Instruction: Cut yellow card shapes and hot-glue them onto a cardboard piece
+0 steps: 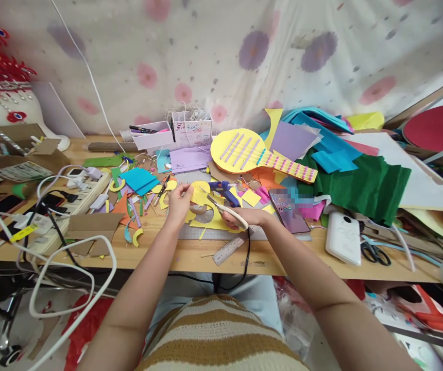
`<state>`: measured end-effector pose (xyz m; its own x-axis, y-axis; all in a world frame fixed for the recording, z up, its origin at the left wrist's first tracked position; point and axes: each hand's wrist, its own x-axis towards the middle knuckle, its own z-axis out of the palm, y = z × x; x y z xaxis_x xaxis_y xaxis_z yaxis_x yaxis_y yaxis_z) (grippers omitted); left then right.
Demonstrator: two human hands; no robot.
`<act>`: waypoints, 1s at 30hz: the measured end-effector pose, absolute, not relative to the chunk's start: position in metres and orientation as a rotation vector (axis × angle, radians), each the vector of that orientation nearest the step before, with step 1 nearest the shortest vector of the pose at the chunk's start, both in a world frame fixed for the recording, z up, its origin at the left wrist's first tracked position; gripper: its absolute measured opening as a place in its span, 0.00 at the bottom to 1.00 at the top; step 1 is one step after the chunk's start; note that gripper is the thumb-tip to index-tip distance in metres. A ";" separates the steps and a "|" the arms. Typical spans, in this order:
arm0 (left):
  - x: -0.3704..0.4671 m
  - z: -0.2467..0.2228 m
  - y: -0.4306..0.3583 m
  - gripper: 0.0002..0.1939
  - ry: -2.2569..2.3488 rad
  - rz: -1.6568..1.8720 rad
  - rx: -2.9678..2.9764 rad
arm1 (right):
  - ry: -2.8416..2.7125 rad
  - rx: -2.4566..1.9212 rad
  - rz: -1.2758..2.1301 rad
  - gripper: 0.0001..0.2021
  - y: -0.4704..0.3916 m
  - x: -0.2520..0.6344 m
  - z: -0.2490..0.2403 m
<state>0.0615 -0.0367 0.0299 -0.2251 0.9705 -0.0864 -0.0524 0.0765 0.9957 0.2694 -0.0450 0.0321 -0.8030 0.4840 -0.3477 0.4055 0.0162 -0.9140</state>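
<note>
Between the fingers of my left hand (180, 205) is a piece of yellow paper (201, 194), held up over the table. White-handled scissors (237, 218) sit in my closed right hand (234, 216), with the blades pointing up and left at the paper's edge. Whether the blades are biting into it I cannot tell. Beneath my hands lies a larger cut yellow sheet (209, 220) on a grey cutting mat (190, 233). A blue glue gun (226, 194) rests just beyond the scissors. Nearer to me is a metal ruler (229, 249).
Behind my hands lies a yellow paper guitar (235, 150). A phone (289, 210), a white power bank (343, 238) and black scissors (376, 253) are at right. Left are a power strip (78, 198), cables and colourful scraps; dark green sheets (360, 185) lie right.
</note>
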 end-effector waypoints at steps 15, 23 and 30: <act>0.079 0.022 -0.058 0.09 1.253 1.400 1.070 | -2.084 -0.752 1.701 0.29 -0.055 0.259 0.017; 0.080 0.022 -0.055 0.11 1.149 1.421 1.054 | -2.150 -0.809 1.646 0.31 -0.055 0.266 0.019; 0.083 0.021 -0.051 0.15 1.087 1.365 0.934 | -2.185 -0.851 1.617 0.31 -0.055 0.267 0.025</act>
